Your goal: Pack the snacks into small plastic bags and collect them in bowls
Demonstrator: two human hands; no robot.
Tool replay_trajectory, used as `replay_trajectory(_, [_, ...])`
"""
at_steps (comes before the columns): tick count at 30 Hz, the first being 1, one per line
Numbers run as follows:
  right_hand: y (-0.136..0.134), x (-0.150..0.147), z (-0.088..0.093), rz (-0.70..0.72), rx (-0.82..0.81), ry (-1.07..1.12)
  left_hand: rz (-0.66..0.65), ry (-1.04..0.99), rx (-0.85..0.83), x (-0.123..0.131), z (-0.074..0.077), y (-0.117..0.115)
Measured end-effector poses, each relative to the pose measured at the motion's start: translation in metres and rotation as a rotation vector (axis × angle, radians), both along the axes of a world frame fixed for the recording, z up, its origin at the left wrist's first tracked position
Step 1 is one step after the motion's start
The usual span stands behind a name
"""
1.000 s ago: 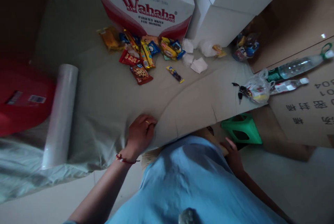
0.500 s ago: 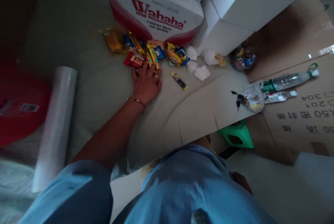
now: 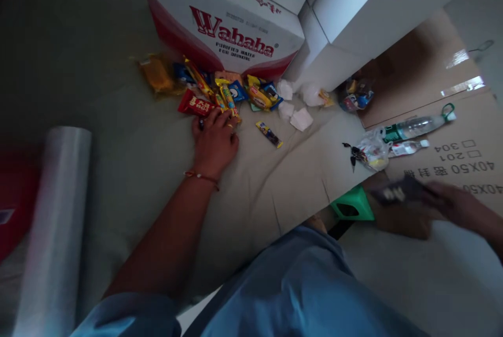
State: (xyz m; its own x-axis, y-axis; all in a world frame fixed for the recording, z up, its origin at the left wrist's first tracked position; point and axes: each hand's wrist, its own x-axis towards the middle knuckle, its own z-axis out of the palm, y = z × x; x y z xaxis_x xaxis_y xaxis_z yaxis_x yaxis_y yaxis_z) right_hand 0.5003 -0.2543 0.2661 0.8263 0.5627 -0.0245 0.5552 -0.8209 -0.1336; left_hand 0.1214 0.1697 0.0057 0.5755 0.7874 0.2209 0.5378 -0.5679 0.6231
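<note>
My left hand (image 3: 215, 140) lies palm down on the covered surface with its fingers stretched out. Its fingertips touch the near edge of a pile of wrapped snacks, beside a red packet (image 3: 195, 104) and yellow snack sticks (image 3: 227, 97). Whatever lies under the palm is hidden. A small snack stick with yellow ends (image 3: 269, 134) is to the right of that hand. At the right, my right hand (image 3: 451, 200), smeared by motion, grips a dark flat object with pale lettering (image 3: 395, 194) above the green plastic stool (image 3: 353, 205). Blur hides its exact kind.
A Wahaba water carton (image 3: 231, 28) stands behind the snacks. Crumpled white tissues (image 3: 301, 119) lie right of them. Farther right are keys (image 3: 353, 154), a plastic bag (image 3: 373, 151), a bottle with a green label (image 3: 412, 127) and a cardboard box (image 3: 444, 156). A plastic-film roll (image 3: 55, 221) lies left.
My right hand has come up from beside my leg to the right, now with the dark object in it. My left hand stays by the snacks; the view has shifted slightly.
</note>
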Motion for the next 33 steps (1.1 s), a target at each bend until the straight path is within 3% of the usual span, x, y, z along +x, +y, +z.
replay_trajectory(1, [0.026, 0.014, 0.002, 0.081, -0.191, -0.061, 0.004, -0.001, 0.012, 0.000, 0.000, 0.000])
replay_trajectory(3, [0.083, 0.041, -0.009, 0.178, -0.328, -0.329, 0.009, -0.002, 0.030, 0.000, -0.001, -0.001])
replay_trajectory(6, [0.156, 0.068, -0.054, 0.239, -0.363, -0.508, 0.006, 0.000, 0.033, 0.000, -0.002, -0.001])
replay_trajectory(10, [0.199, 0.094, -0.115, 0.254, -0.429, -0.517, 0.011, 0.020, 0.031, -0.001, -0.001, 0.000])
replay_trajectory(15, [0.198, 0.137, -0.156, 0.351, -0.562, -0.529, 0.033, 0.090, 0.054, -0.003, 0.002, -0.001])
replay_trajectory(22, [0.142, 0.193, -0.195, 0.429, -0.619, -0.444, 0.110, 0.110, 0.079, -0.002, -0.001, -0.006])
replay_trajectory(26, [0.125, 0.208, -0.198, 0.335, -0.580, -0.382, 0.124, 0.156, 0.026, 0.005, 0.004, -0.005])
replay_trajectory(30, [0.125, 0.204, -0.186, 0.333, -0.301, -0.450, 0.131, 0.152, 0.021, 0.011, 0.012, -0.005])
replay_trajectory(33, [0.114, 0.175, -0.181, 0.372, -0.115, -0.438, 0.134, 0.129, 0.020, 0.014, 0.015, -0.006])
